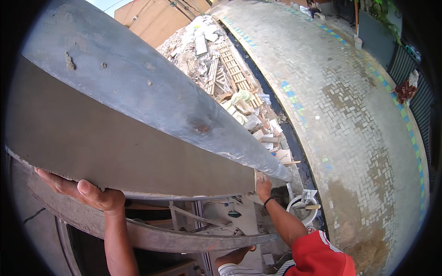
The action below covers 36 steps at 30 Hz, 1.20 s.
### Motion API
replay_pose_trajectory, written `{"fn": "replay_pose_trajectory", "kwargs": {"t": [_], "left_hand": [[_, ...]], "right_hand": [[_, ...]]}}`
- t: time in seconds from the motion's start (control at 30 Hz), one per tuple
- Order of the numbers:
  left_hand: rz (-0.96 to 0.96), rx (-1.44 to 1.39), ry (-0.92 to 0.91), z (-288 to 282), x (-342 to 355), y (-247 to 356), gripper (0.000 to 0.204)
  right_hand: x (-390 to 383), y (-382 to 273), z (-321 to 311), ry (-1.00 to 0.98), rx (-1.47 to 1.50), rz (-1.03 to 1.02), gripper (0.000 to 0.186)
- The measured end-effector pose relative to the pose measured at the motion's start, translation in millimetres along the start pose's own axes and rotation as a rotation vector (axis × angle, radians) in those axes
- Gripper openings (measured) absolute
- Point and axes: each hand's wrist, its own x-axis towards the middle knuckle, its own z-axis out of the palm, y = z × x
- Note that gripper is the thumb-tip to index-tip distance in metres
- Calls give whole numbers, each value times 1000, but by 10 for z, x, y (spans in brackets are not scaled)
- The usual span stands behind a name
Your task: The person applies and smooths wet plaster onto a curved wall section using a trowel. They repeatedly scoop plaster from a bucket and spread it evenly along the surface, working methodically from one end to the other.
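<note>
My left hand point(85, 193) rests at the lower edge of a grey plastered surface point(110, 147), fingers stretched along it and thumb apart. My right hand point(263, 186) grips a small flat board-like float point(258, 179) against the right end of that plaster, just below a long grey round pipe or pillar point(152, 87) that runs diagonally above. Below my right arm stands a white bucket point(292, 215) with grey mortar and tools on it. A curved concrete ledge point(170, 239) passes beneath the plastered surface.
Far below on the left of a paved lane point(354, 138) are a narrow dark drain point(294, 138) and a heap of rubble with a wooden ladder-like frame point(237, 71). A metal fence point(416, 115) and a beige wall point(142, 18) stand farther off. My foot point(248, 248) shows below.
</note>
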Motion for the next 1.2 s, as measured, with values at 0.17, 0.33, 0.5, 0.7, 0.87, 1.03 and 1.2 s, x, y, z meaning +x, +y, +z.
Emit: {"fn": "replay_pose_trajectory", "kwargs": {"t": [0.17, 0.33, 0.5, 0.7, 0.87, 1.03, 1.2], "left_hand": [[-130, 11, -43, -139, -136, -148, 83], [-66, -88, 23, 23, -17, -145, 80], [-191, -285, 1, -174, -133, -532, 59], [56, 235, -65, -391, -23, -810, 27], [273, 337, -83, -460, -48, -957, 28], [-85, -238, -63, -470, 7, -1093, 30], [203, 133, -60, -484, 133, -1224, 36]], "right_hand": [[-484, -418, -89, -81, 310, -173, 41], [495, 296, 288, 248, 33, -501, 36], [-204, 600, 221, 0, 325, 147, 40], [274, 355, 177, -321, -81, 88, 39], [-78, 505, 176, 47, 211, 168, 40], [208, 301, 336, -71, 41, -266, 39], [236, 797, 336, 46, 70, -11, 39]]}}
